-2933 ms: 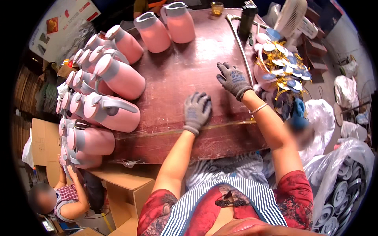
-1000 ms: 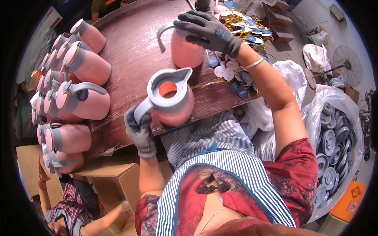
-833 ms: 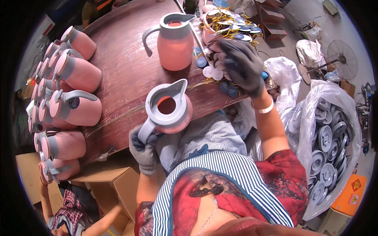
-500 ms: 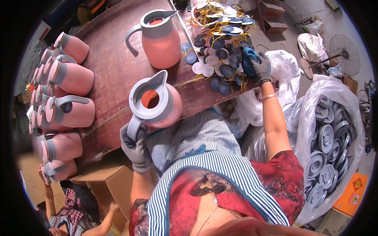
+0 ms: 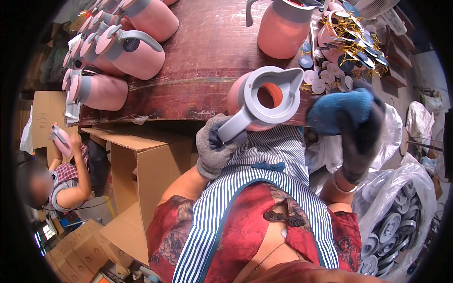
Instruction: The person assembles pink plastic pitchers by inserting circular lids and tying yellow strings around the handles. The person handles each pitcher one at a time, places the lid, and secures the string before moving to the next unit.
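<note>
Jug [image 5: 264,115], pink with a grey rim and orange interior, held open-topped by its handle [image 5: 236,123] in a person's gloved left hand [image 5: 214,148], fingers curled around that handle. Just right of the jug, the gloved right hand [image 5: 361,132] is blurred, its fingers wrapped about a blue cloth [image 5: 337,108]; how tightly, I cannot tell. Behind the jug spreads a dark red counter [image 5: 203,61], with a second open jug [image 5: 285,33] standing there. Round tags [image 5: 356,47] with yellow ties heap to its far right, lidded pink jugs [image 5: 137,56] crowd to its far left
</note>
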A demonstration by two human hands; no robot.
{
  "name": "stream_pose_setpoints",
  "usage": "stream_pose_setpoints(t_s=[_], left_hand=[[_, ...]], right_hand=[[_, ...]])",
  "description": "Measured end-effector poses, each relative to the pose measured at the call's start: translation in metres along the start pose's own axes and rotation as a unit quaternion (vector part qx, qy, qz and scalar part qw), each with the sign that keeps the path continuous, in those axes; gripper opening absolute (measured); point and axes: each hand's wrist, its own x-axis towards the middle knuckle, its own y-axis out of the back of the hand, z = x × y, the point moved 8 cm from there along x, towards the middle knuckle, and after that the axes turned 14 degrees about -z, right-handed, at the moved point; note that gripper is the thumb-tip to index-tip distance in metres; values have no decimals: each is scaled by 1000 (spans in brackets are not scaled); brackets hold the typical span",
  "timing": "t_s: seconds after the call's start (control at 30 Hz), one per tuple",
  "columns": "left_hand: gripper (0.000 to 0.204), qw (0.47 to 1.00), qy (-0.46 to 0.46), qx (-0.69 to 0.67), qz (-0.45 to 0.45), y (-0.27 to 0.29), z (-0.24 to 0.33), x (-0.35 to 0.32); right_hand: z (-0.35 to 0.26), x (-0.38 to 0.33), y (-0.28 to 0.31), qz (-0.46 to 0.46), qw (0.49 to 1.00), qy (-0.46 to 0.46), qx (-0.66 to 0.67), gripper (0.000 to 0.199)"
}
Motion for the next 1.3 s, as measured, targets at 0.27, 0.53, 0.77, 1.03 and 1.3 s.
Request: stream_pose_setpoints(t_s=[0.27, 0.53, 0.77, 1.03, 1.3], left_hand=[[38, 999, 31, -12, -36, 5, -2, -2], [39, 999, 14, 31, -39, 11, 3, -1], [44, 999, 10, 37, -34, 17, 1, -1], [63, 997, 45, -31, 53, 34, -17, -23], [60, 998, 26, 5, 65, 30, -17, -11]], right_hand=[[-83, 50, -108, -273, 932, 167, -170, 46], [-66, 91, -120, -229, 892, 98, -378, 41], [-70, 72, -89, -135, 911, 138, -364, 38], [83, 4, 48, 16, 979, -16, -204, 41], [352, -151, 148, 350, 871, -224, 263, 23]])
